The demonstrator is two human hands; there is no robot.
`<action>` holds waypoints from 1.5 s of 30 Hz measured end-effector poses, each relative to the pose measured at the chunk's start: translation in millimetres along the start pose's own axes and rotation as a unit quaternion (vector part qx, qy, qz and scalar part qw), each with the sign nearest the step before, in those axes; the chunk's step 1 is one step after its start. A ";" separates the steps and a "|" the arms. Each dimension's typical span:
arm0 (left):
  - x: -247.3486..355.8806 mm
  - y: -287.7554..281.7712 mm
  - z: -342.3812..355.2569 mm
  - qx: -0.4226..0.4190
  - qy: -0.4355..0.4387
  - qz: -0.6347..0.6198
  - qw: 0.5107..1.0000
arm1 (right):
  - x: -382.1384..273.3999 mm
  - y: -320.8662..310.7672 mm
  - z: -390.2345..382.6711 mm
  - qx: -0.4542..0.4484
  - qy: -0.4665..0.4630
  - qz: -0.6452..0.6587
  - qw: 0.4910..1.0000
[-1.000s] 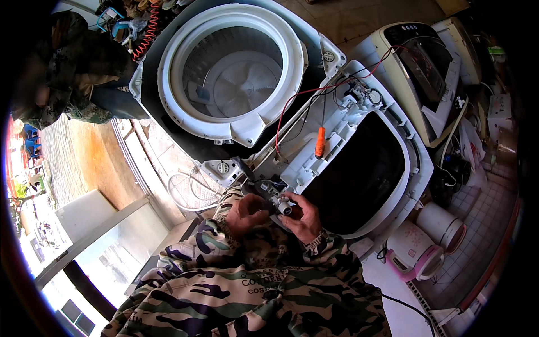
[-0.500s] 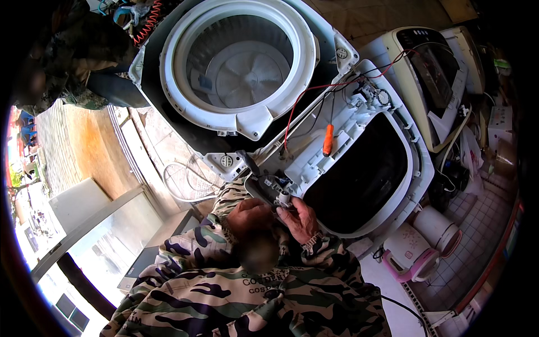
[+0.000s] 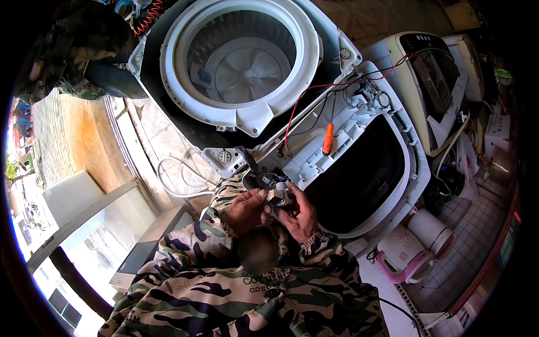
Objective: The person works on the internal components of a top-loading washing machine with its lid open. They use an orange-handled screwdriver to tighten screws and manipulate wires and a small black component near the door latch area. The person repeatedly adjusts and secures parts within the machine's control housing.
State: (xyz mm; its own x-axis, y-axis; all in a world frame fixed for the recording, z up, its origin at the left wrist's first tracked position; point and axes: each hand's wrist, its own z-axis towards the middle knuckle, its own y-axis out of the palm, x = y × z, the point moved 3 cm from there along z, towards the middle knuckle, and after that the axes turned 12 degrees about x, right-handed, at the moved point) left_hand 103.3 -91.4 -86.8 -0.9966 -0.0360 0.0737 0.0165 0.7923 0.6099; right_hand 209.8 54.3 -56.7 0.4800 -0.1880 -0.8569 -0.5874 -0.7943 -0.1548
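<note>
Close in front of my chest, both hands meet around a small water inlet valve [image 3: 279,196], a white plastic and grey metal part. My right hand [image 3: 301,216] grips it from the right, thumb and fingers round its side. From the left, my left hand [image 3: 245,212] is closed with its thumb and fingertips at the valve's metal side. Beyond them lies the detached washing machine top cover [image 3: 306,165], white with a dark lid window [image 3: 359,174]. An orange-handled screwdriver [image 3: 328,140] rests on it, and red and black wires trail across its far end.
The opened washing machine [image 3: 252,121] with its round tub stands straight ahead. A second washing machine [image 3: 432,84] is at the far right. A pink and white appliance [image 3: 404,253] sits low right. A white hose [image 3: 163,180] loops at left. A person [image 3: 101,62] is at upper left.
The valve has been turned in my hands, so its metal side now shows. My left hand has come up against it, its thumb extended toward it.
</note>
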 end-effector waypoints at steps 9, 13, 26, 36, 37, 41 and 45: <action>0.3 3.3 3.6 0.004 -0.002 0.015 1.000 | -4.6 -6.9 12.2 0.034 -0.129 -0.141 0.981; 7.6 2.0 -1.8 0.086 0.025 0.087 0.992 | -14.3 -14.0 17.8 0.067 -0.139 -0.151 0.976; 34.7 12.4 8.3 0.180 0.305 0.426 0.833 | -11.5 -66.4 36.3 0.125 -0.051 0.018 0.991; 94.8 -14.5 -12.9 0.325 0.378 0.442 0.746 | -10.5 -71.6 25.3 0.048 0.022 0.156 0.986; 95.7 -3.8 -23.1 0.337 0.365 0.469 0.731 | -10.3 -71.5 23.0 0.035 0.038 0.177 0.983; 75.8 -2.8 -23.1 0.324 0.367 0.535 0.688 | -13.2 -69.5 22.0 -0.013 0.019 0.199 0.980; 55.0 6.7 -13.8 0.304 0.357 0.513 0.719 | -13.3 -67.5 22.1 -0.027 -0.003 0.172 0.985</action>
State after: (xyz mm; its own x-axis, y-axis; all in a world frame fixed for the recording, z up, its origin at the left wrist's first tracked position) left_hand 49.7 -96.4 -67.8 -0.1860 0.6258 0.7575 0.4591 0.7370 -0.4961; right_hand 228.6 123.2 -45.7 0.2551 -0.4473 -0.8572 -0.6790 -0.7140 0.1705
